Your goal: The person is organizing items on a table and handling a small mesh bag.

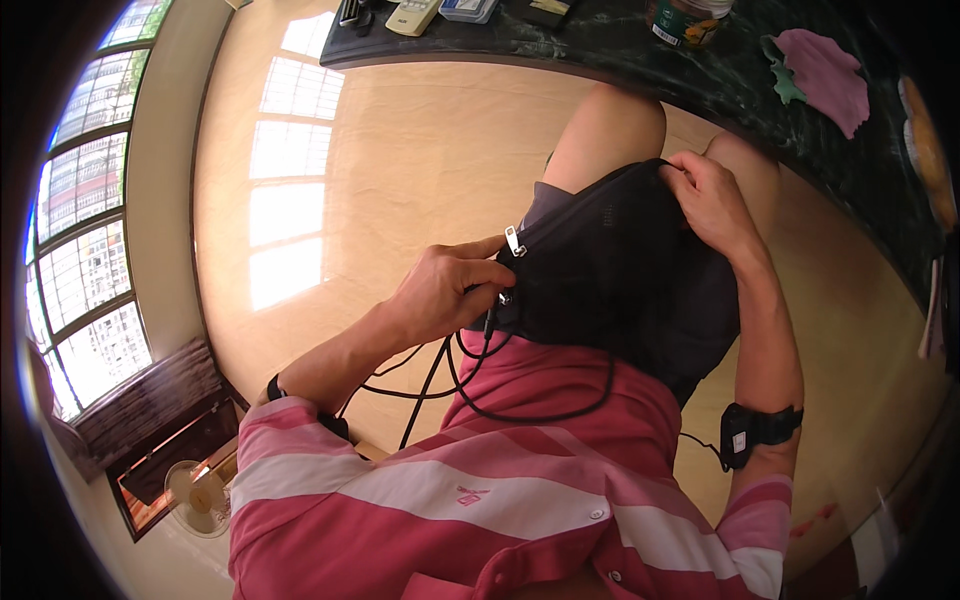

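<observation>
Across my lap lies a black fabric zippered pouch (600,270). My right hand (705,199) pinches its far right corner between thumb and fingers. At the pouch's left end my left hand (465,285) grips the edge, its index finger stretched towards a silver zipper pull (513,240). A second small metal pull (505,298) shows just under the left fingertips. From beside that hand a black cable (487,412) comes out and loops over the pink striped shirt (450,480). The inside of the pouch is not visible.
Beyond my knees stands a dark green marbled table (600,52). On it are a remote control (412,15), a clear plastic box (466,9), a labelled jar (686,22) and a pink cloth (825,79). A fan (196,499) stands at lower left, below the windows (82,217).
</observation>
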Available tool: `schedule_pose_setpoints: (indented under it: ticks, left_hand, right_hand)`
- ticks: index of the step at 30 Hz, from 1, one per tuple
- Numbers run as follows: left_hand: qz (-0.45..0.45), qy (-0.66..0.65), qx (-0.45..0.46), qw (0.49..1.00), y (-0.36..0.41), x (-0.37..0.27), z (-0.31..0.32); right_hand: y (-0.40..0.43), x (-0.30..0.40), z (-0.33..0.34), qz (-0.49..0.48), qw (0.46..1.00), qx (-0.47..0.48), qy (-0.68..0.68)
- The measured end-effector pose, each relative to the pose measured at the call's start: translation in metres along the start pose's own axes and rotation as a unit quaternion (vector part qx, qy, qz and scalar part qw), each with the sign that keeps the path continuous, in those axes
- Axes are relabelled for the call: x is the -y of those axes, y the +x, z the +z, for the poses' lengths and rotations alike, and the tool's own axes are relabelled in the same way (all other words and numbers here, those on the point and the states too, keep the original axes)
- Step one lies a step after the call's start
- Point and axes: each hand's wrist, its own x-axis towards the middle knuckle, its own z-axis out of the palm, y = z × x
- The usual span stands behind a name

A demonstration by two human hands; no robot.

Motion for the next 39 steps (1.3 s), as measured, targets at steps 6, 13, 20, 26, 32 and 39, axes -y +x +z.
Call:
schedule_pose_setpoints:
  ticks: [6, 13, 20, 26, 32, 39]
  left_hand:
    - [0.000, 0.021, 0.020, 1.000, 0.002, -0.003, 0.005]
    - [-0.031, -0.154, 0.032, 0.987, 0.010, -0.008, 0.009]
    - [-0.138, -0.138, 0.025, 0.980, 0.015, -0.007, 0.025]
    - [-0.031, -0.096, -0.009, 0.995, 0.007, -0.009, 0.022]
    - [-0.125, -0.194, -0.129, 0.964, -0.010, 0.013, 0.006]
    - [-0.347, -0.163, 0.269, 0.883, -0.032, 0.038, -0.014]
  right_hand:
    - [-0.002, 0.003, -0.001, 0.017, 1.000, 0.004, -0.006]
    - [-0.003, -0.002, 0.003, -0.022, 0.999, -0.023, -0.024]
    - [-0.004, 0.000, 0.003, -0.027, 0.999, -0.025, -0.037]
    - [-0.009, -0.001, -0.004, -0.022, 0.998, 0.034, -0.054]
    - [-0.011, -0.010, -0.005, -0.014, 0.999, 0.036, -0.038]
    - [-0.017, 0.002, -0.004, -0.006, 0.998, 0.062, -0.016]
